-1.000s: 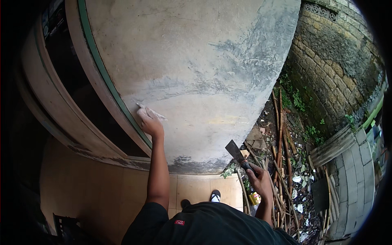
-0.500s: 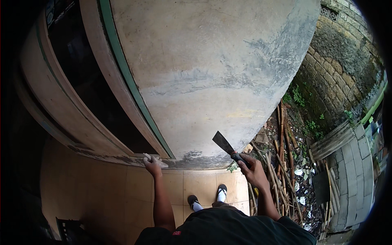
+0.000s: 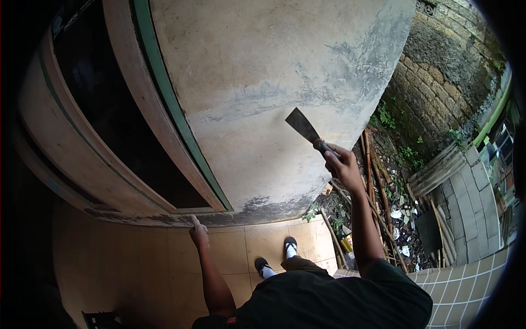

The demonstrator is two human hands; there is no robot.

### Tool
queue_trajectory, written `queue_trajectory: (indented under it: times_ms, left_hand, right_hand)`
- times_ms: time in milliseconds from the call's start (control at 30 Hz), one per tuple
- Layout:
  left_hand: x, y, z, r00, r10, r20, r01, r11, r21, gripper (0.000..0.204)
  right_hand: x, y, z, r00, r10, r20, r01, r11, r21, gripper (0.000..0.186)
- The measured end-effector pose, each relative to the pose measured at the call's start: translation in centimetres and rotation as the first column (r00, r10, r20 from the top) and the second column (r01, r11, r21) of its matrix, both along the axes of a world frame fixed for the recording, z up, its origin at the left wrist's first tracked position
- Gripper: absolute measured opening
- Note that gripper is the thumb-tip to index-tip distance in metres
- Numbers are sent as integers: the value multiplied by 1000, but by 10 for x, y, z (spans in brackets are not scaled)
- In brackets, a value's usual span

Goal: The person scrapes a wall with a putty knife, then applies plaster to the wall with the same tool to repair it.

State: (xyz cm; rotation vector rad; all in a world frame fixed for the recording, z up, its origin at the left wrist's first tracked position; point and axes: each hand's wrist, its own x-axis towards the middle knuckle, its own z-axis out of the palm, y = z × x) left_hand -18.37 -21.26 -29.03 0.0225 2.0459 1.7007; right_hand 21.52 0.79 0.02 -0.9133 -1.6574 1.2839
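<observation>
My right hand (image 3: 344, 167) is closed around the dark handle of a putty knife (image 3: 304, 126). Its flat, dark blade points up and left in front of the stained, pale plaster wall (image 3: 257, 148), apparently apart from it. Down at the left, my left hand (image 3: 199, 234) is near the foot of the wall, below the window frame's lower corner. One whitish finger or a pale thing points upward from it, and the other fingers look curled. Whatever that hand may hold is hidden.
A dark window with a wooden frame (image 3: 145, 104) and green edge strip (image 3: 164, 93) stands left. My sandalled feet are on tan floor tiles (image 3: 230, 257). Bamboo poles (image 3: 370, 181) and litter lie right of the wall's edge, before a block wall (image 3: 422, 82) and stacked grey blocks (image 3: 474, 214).
My right hand has risen with the putty knife, higher before the wall. My left hand has dropped slightly and turned; the pale piece beside it no longer shows. The view has shifted slightly.
</observation>
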Motion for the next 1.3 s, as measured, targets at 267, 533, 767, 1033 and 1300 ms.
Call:
queue_trajectory:
  times_ms: [267, 533, 767, 1033, 1300]
  left_hand:
    - [43, 67, 94, 962, -256, 89, 218, 925, 310, 47]
    - [45, 150, 184, 866, -456, -205, 467, 592, 657, 25]
    - [69, 152, 242, 718, -666, -205, 488, 271, 830, 49]
    - [100, 170, 261, 620, -770, -151, 334, 84, 939, 27]
    - [152, 203, 295, 815, -384, -434, 566, 689, 453, 22]
  right_hand:
    - [-78, 31, 9, 962, 46, 268, -155, 903, 401, 30]
    - [-70, 8, -3, 953, 153, 261, -200, 966, 165, 33]
    - [-24, 12, 19, 940, 248, 232, -276, 956, 98, 38]
    - [-11, 43, 51, 852, 413, 321, -459, 885, 81, 42]
    - [-68, 41, 64, 932, 332, 145, -333, 943, -15, 38]
